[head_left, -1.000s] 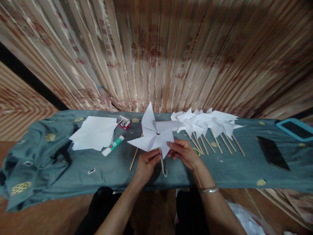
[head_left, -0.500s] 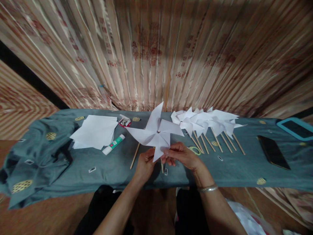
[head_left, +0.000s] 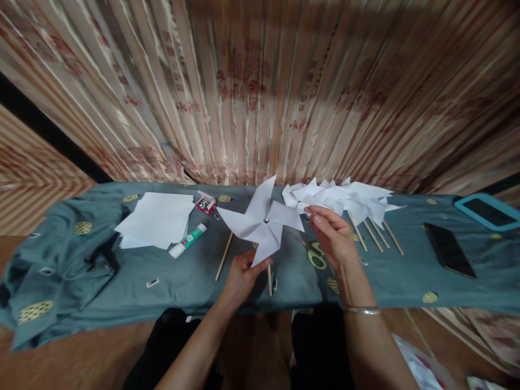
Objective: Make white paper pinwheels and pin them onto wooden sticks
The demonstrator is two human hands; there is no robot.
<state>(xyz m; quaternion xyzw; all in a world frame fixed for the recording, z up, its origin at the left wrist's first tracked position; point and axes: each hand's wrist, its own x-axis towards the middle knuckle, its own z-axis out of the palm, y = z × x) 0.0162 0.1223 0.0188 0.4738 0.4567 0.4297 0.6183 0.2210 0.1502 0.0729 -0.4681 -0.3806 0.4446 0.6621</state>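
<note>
Left grip (head_left: 242, 273) pinches the white pinwheel (head_left: 262, 225); right grip (head_left: 333, 236) hovers open beside it

Hidden, cropped and unclear parts

The left hand (head_left: 242, 275) covered the upper end of the pinwheel (head_left: 262, 223) stick, and the right hand (head_left: 335, 236) hid part of the scissors (head_left: 314, 253). The finished pinwheels (head_left: 345, 199) overlapped, so their count was unclear. The case (head_left: 487, 211) was cut by the right edge. Print on the glue stick (head_left: 188, 240) and the contents of the small box (head_left: 205, 203) were too small to read.
</note>
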